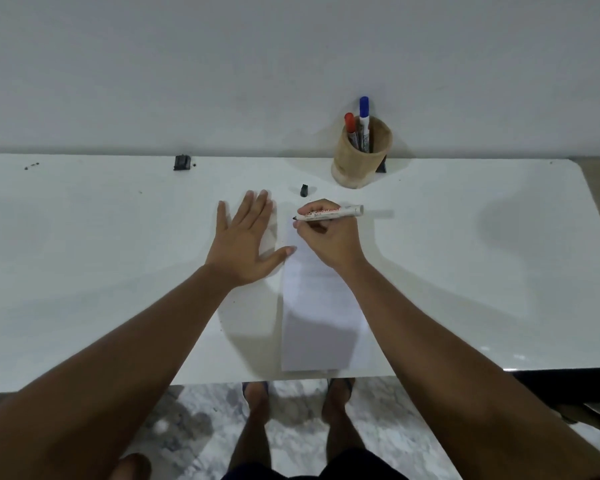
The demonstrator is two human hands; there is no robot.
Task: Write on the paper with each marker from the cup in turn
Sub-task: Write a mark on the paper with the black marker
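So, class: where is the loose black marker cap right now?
In the head view, the black cap lies on the white table, just beyond the right hand, between it and the wooden cup.

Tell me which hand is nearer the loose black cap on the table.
Right. The right hand, holding the marker, sits just below the black cap. The left hand lies flat to the cap's lower left, its fingertips slightly farther off.
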